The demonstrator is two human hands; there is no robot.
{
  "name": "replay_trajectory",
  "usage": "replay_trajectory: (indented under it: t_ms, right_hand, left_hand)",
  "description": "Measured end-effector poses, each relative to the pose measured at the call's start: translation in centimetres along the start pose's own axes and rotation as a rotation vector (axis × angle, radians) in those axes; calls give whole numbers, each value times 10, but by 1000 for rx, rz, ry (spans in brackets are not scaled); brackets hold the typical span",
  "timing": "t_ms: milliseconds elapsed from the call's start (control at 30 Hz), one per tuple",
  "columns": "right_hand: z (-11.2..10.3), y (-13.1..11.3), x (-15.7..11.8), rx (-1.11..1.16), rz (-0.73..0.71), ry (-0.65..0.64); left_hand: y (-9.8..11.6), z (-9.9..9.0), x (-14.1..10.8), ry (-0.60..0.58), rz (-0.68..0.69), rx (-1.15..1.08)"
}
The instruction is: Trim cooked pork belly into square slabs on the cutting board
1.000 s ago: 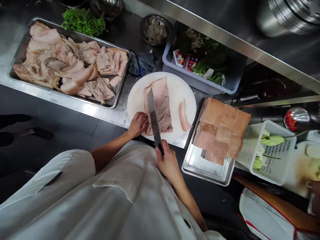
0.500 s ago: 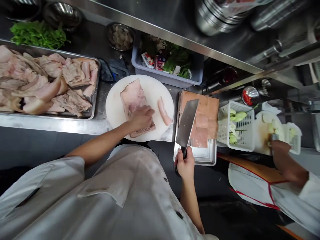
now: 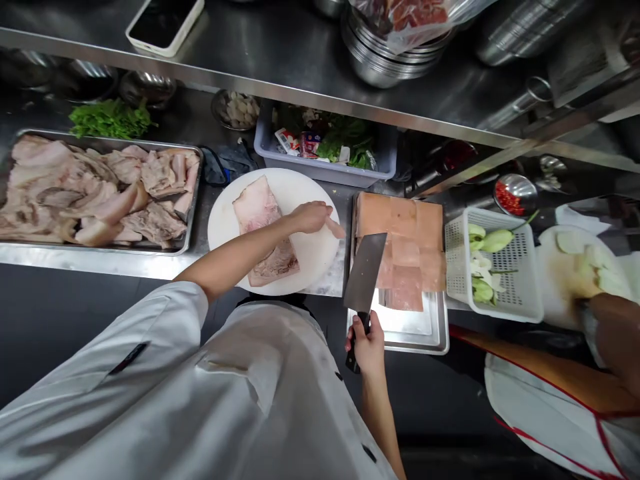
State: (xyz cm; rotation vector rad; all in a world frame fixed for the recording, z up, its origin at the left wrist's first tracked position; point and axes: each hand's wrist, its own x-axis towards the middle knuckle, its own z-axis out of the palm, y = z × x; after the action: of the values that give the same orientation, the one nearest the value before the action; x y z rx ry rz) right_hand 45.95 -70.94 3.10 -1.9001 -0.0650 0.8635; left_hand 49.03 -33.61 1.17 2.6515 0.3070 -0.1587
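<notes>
My left hand (image 3: 313, 217) is closed on a narrow strip of pork (image 3: 335, 229) over the right side of the round white cutting board (image 3: 315, 267). Under my left forearm lies a slab of pork (image 3: 257, 207), partly hidden by the arm. My right hand (image 3: 369, 343) grips the black handle of a cleaver (image 3: 367, 272), its blade pointing away from me. The blade is above a metal tray (image 3: 440, 327) that bears square pieces of pork (image 3: 407, 250) laid side by side.
To the left stands a tray of pork cuts (image 3: 85, 187). A grey bin (image 3: 325, 167) of greens and wrappers sits behind the board. Right are a white basket (image 3: 520, 287) of green vegetables and a co-worker's hand (image 3: 613, 327). Above runs a steel shelf (image 3: 280, 60).
My left hand has moved from the pork slab to the strip at the right and closed on it. The cleaver stays in my right hand. The view has shifted, showing more shelf.
</notes>
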Motion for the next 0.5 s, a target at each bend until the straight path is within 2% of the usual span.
replay_trajectory:
  t_ms: [100, 200, 300, 367, 433, 500]
  right_hand:
    - [0, -1, 10, -21, 11, -41]
    - [7, -6, 18, -60, -12, -85]
    - [18, -11, 20, -101, -38, -135]
    - [26, -13, 20, -126, -43, -155]
    - [35, -13, 19, -144, -43, -170]
    - [44, -13, 17, -156, -42, -182]
  left_hand:
    - [-41, -41, -53, 194, -73, -137]
    - [-101, -72, -131, 333, -222, -242]
    - [-170, -92, -216, 446, -492, -329]
    - [-215, -103, -266, 469, -717, -358]
    - [-254, -114, -307, 471, -914, -318]
    - [-281, -121, -332, 503, -993, -261]
